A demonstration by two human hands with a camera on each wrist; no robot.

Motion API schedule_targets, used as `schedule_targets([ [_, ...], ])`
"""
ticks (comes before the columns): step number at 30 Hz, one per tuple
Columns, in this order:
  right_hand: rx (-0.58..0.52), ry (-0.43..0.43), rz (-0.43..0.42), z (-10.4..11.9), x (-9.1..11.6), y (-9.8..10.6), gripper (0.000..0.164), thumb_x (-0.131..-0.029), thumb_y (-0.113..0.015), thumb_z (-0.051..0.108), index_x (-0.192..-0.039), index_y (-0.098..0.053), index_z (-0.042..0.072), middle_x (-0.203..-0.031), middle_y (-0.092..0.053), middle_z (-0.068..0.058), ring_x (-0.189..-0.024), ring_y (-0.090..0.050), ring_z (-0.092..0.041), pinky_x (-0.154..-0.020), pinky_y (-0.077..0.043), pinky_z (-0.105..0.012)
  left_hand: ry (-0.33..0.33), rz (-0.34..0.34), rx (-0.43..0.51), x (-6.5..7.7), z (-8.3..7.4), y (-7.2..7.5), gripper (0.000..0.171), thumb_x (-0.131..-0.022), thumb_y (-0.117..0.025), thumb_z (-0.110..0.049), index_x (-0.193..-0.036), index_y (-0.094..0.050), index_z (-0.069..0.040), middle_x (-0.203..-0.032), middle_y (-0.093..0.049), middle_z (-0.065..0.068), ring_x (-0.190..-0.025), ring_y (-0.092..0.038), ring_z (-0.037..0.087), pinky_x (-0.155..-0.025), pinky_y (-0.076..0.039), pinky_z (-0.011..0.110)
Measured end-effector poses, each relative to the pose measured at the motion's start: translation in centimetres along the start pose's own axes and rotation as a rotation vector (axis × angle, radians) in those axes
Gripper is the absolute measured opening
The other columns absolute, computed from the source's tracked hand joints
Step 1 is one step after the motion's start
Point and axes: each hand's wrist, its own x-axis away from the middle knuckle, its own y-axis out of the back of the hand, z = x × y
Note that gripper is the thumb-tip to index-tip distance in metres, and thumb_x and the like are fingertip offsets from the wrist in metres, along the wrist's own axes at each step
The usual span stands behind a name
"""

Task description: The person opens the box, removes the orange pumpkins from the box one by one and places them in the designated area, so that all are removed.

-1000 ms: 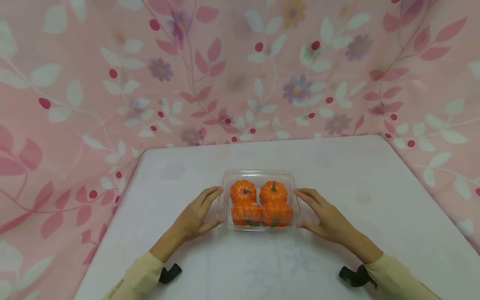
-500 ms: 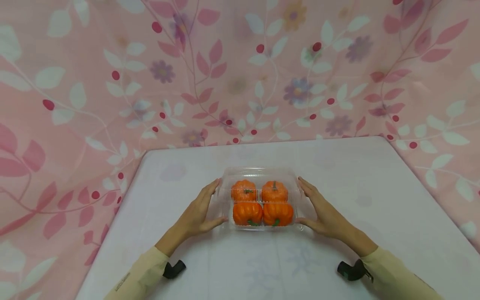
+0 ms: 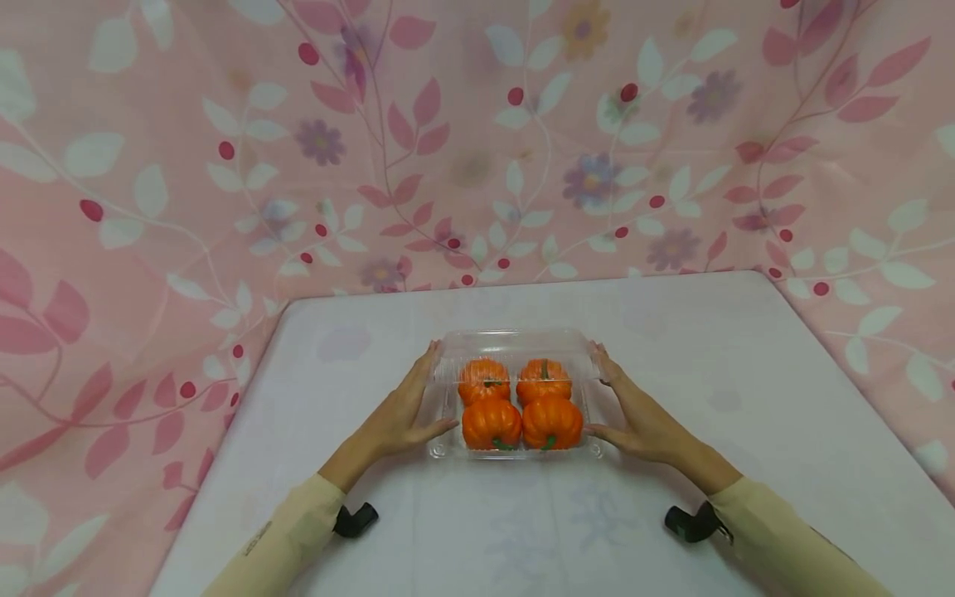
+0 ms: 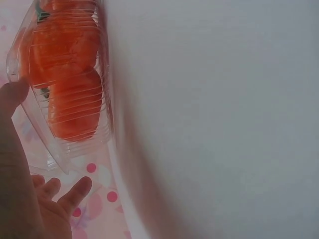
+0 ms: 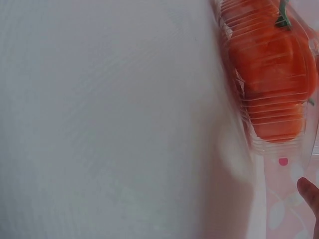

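1. The clear box point(image 3: 515, 455) is set mid-table, between the two hands; four orange pumpkins point(image 3: 552, 419) are seated inside in two rows.
2. The lid point(image 3: 515, 344) is tilted up at the far side, its near edge seen across the back pumpkins, the front pair uncovered.
3. Progress is judged as partial: the box is filled, but the lid is neither pressed shut nor folded fully back, so its swing is left unfinished.
4. The left hand point(image 3: 395, 421) is held unclenched, its thumb laid on the box's rim and its fingers stretched along the lid's side.
5. The right hand point(image 3: 645, 423) is likewise spread, fingers at the lid's other side, thumb near the rim; whether the rim is touched cannot be told.
6. Some fingertips are hidden by clear plastic; in the right wrist view the hand is mostly cut off.
7. The white table point(image 3: 671, 348) is backed by a floral curtain point(image 3: 477, 166).
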Motion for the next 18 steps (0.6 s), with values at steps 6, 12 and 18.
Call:
schedule_targets([
  [6,0.019,-0.004,0.019,-0.4,0.0,-0.2,0.117,-0.077,-0.085,0.024,-0.158,-0.002,0.006,-0.165,-0.007,-0.013,-0.143,-0.036,-0.032,-0.115,-0.03,-0.02,0.041,0.023,0.032,-0.2,0.4,-0.3,0.114,-0.082,-0.077,-0.043,-0.158,0.001,-0.012,-0.166,0.0,0.007,-0.144,-0.035,0.033,-0.11,-0.038,0.054],
  [12,-0.009,-0.006,0.022,-0.7,-0.2,-0.4,0.121,-0.078,-0.084,0.026,-0.157,0.005,0.005,-0.165,-0.009,-0.012,-0.146,-0.032,-0.026,-0.114,-0.034,-0.025,0.083,0.046,0.042,-0.5,0.7,-0.5,0.112,-0.085,-0.073,-0.045,-0.158,0.008,-0.018,-0.166,-0.001,0.005,-0.121,-0.06,0.032,-0.105,-0.045,0.052],
  [18,-0.021,-0.014,0.038,-1.2,-0.5,-0.6,0.125,-0.077,-0.084,0.029,-0.156,0.01,0.004,-0.164,-0.013,-0.016,-0.144,-0.033,-0.034,-0.112,-0.039,-0.033,0.133,0.057,0.059,-0.8,0.7,-0.6,0.117,-0.085,-0.071,-0.047,-0.156,0.016,-0.017,-0.166,-0.001,0.01,-0.121,-0.059,0.035,-0.103,-0.046,0.054],
])
